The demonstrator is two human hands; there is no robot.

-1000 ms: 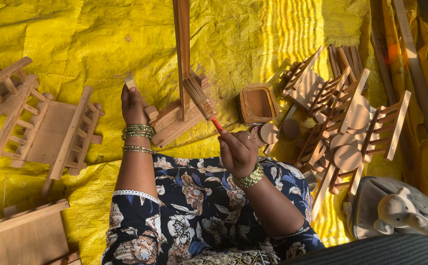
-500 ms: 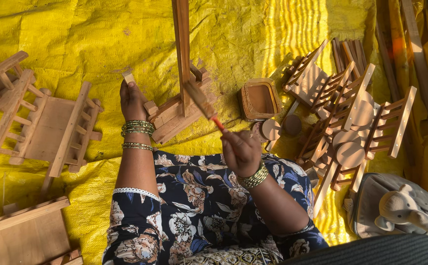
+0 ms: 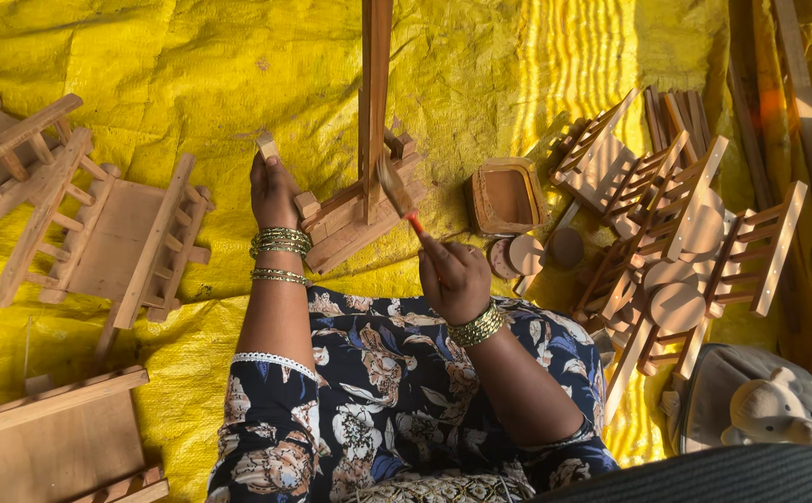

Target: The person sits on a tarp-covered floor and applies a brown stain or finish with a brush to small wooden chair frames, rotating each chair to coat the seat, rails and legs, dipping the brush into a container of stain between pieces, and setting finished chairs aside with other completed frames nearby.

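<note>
Left hand: my left hand (image 3: 273, 191) closes on a corner block of the wooden toy cart (image 3: 354, 219), fingers wrapped over the small post that sticks up at its far left end.
Right hand: my right hand (image 3: 452, 278) pinches the red handle of a paintbrush (image 3: 396, 191), its bristles lying against the foot of the upright mast.
Work piece: the wooden toy cart sits on the yellow tarp (image 3: 191, 84) just beyond my knees, tilted, its tall upright mast (image 3: 374, 93) running out of the top of the view.
Finish pot: the small brown tub (image 3: 505, 197) stands just right of the cart, near the brush.
Risk, tipping: I hold only one corner, so I judge that a firm stroke at the mast's base could rock the cart or swing the mast over.
Risk, spill: the tub is close to my brush hand; a wide return of the wrist could knock it onto the tarp.
Risk, smears: my patterned sleeve (image 3: 378, 391) hangs close to the cart, and wet finish could catch it.
Risk, neighbours: the loose wooden wheels (image 3: 527, 253) and the stacked cart frames (image 3: 676, 242) lie near the tub, so drips could mark them.
</note>
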